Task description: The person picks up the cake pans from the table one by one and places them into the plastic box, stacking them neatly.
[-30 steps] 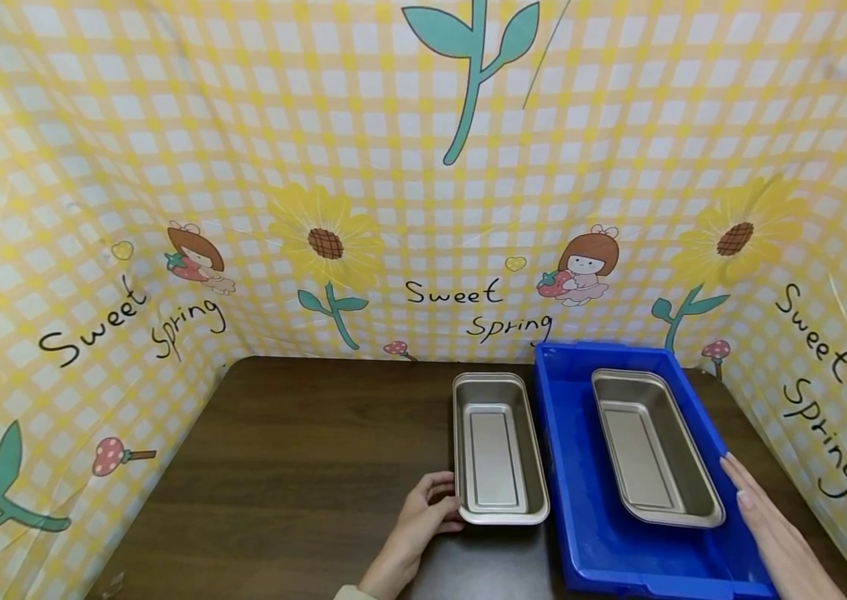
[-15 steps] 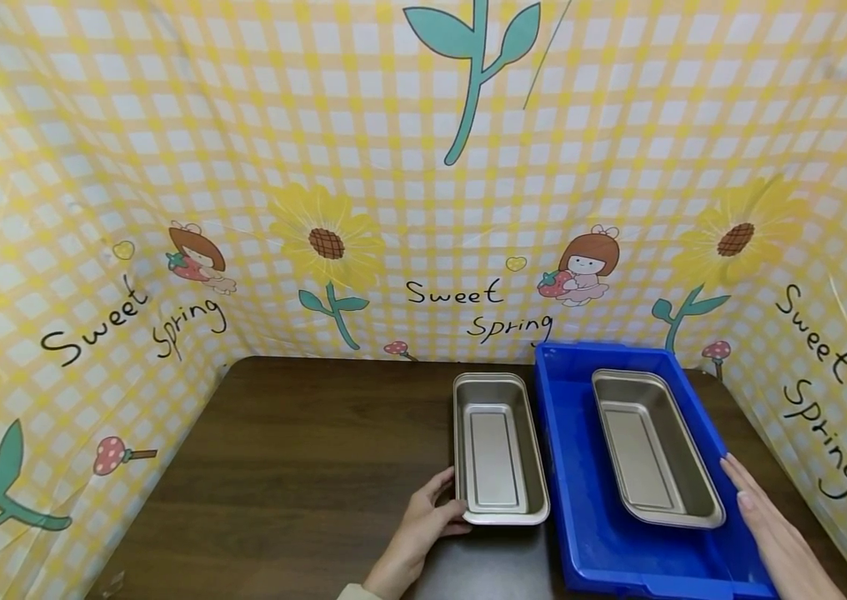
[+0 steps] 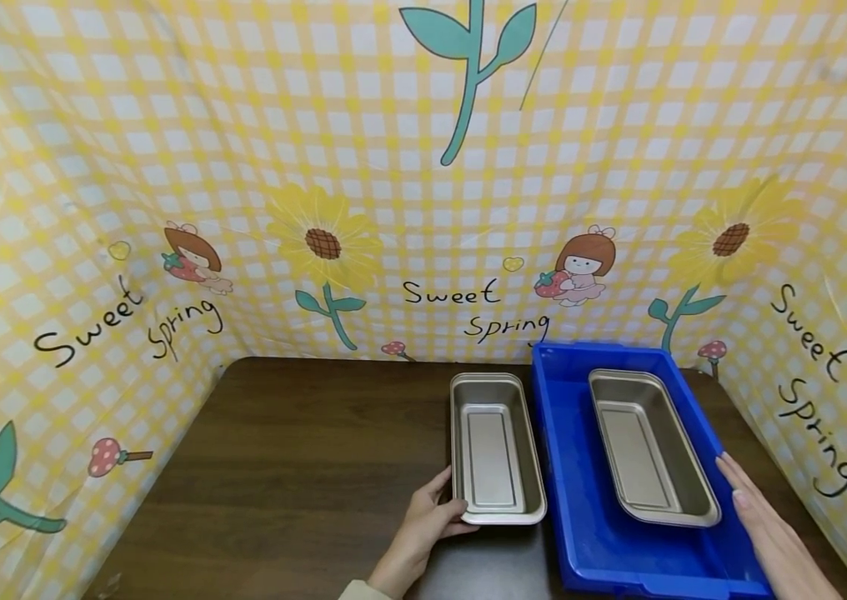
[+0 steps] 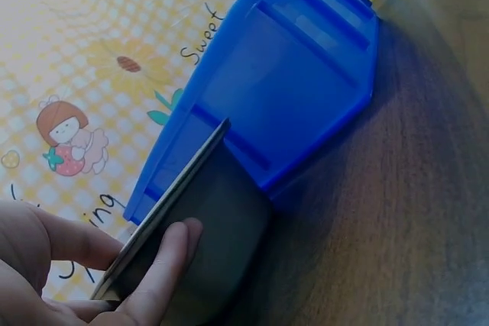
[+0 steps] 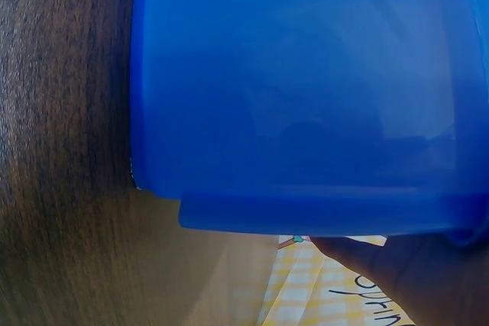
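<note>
A dark brown wood-grain bench with rounded far corners fills the lower part of the head view, its grain running mostly crosswise; a pale sheen lies on its near part, between the left hand and the blue plastic tray. Behind the bench and along both sides hangs a yellow-and-white gingham cloth, softly creased, forming a three-sided booth. It is printed with sunflowers, girls hugging strawberries, spotted mushrooms and black "Sweet Spring" lettering.

The tray stands on the right half of the bench, its far end close to the cloth. Inside it, nearer the right wall and set slightly askew, sits a metal loaf pan. A second loaf pan stands upright on the bench just left of the tray.

The left hand, below a pale cuff, pinches that second pan's rim at its near left corner, thumb and fingers on opposite faces. The right hand holds nothing; its fingers lie straight along the tray's right side.
</note>
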`<state>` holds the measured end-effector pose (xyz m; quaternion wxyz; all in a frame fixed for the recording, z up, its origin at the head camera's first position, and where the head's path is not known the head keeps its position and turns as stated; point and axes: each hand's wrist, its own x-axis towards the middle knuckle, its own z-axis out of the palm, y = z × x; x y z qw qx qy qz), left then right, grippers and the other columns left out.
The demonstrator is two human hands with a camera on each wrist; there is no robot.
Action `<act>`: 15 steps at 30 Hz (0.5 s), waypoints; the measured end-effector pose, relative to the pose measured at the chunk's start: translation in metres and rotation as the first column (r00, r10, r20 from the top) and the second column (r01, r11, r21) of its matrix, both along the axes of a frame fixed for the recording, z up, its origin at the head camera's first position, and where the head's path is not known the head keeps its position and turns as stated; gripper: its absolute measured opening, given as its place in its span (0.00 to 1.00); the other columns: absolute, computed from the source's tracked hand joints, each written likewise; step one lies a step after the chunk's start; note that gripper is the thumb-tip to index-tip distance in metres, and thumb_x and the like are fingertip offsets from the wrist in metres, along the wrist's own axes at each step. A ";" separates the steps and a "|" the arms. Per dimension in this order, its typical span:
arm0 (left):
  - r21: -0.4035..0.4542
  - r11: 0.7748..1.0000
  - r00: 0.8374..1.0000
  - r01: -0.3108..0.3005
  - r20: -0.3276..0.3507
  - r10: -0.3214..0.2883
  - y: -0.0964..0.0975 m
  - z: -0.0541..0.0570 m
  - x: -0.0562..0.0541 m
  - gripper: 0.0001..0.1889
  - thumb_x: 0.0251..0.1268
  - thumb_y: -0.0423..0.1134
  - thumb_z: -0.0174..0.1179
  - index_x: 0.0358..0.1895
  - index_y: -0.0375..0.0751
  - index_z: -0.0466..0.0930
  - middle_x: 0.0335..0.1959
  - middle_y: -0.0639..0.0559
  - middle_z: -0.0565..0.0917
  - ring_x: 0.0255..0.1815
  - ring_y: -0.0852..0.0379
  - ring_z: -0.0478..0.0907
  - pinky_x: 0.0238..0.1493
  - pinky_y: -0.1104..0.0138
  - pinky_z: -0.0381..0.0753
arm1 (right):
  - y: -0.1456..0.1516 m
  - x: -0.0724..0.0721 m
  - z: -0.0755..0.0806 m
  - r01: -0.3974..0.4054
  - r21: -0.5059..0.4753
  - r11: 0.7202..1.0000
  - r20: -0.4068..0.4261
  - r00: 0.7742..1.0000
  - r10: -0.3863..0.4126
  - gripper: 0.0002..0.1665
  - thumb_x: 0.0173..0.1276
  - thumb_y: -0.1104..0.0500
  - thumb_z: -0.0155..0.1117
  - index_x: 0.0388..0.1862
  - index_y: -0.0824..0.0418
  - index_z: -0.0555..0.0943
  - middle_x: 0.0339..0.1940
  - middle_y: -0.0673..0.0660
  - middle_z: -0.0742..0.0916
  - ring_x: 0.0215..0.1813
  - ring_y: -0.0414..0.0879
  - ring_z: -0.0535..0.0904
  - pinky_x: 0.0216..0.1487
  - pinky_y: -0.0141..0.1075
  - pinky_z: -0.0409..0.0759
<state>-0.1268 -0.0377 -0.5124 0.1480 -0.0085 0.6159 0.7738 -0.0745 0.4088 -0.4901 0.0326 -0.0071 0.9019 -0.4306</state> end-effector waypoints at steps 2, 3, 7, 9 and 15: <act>-0.002 1.000 1.000 0.001 0.001 -0.001 0.001 0.000 0.000 0.41 0.62 0.20 0.53 0.80 0.17 0.50 0.76 0.17 0.61 0.47 0.44 0.87 0.45 0.57 0.92 | -0.001 0.000 0.000 0.004 0.003 1.000 0.001 1.000 -0.004 0.38 0.91 0.45 0.26 0.89 0.60 0.39 0.87 0.70 0.41 0.84 0.62 0.26 0.75 0.74 0.30; -0.001 1.000 1.000 0.001 0.001 -0.001 0.001 0.001 0.000 0.41 0.61 0.20 0.53 0.80 0.17 0.50 0.76 0.18 0.61 0.48 0.43 0.86 0.45 0.57 0.92 | -0.001 0.000 0.000 0.003 0.002 1.000 0.000 1.000 -0.003 0.38 0.91 0.45 0.26 0.89 0.60 0.39 0.87 0.70 0.41 0.84 0.62 0.26 0.75 0.74 0.30; 0.010 1.000 1.000 -0.001 0.001 0.001 0.002 0.001 -0.001 0.41 0.61 0.20 0.51 0.80 0.17 0.50 0.75 0.17 0.62 0.50 0.42 0.85 0.46 0.57 0.92 | 0.000 -0.001 0.001 0.005 0.002 1.000 0.008 1.000 -0.005 0.38 0.91 0.44 0.25 0.89 0.60 0.39 0.87 0.70 0.41 0.84 0.65 0.26 0.73 0.78 0.32; 0.019 1.000 1.000 -0.003 -0.003 0.003 0.002 0.000 0.000 0.41 0.61 0.20 0.51 0.80 0.17 0.50 0.74 0.18 0.64 0.50 0.42 0.85 0.46 0.57 0.92 | 0.000 -0.001 0.001 0.004 0.003 1.000 0.008 1.000 -0.004 0.38 0.91 0.45 0.25 0.89 0.60 0.39 0.87 0.70 0.41 0.83 0.66 0.27 0.72 0.80 0.34; 0.024 1.000 1.000 -0.017 0.003 0.017 0.004 0.000 0.001 0.41 0.62 0.20 0.51 0.80 0.19 0.51 0.73 0.18 0.65 0.50 0.43 0.85 0.47 0.58 0.91 | -0.002 0.000 -0.001 0.000 0.008 1.000 -0.017 1.000 0.000 0.37 0.91 0.46 0.25 0.89 0.60 0.40 0.87 0.70 0.41 0.84 0.56 0.25 0.76 0.71 0.27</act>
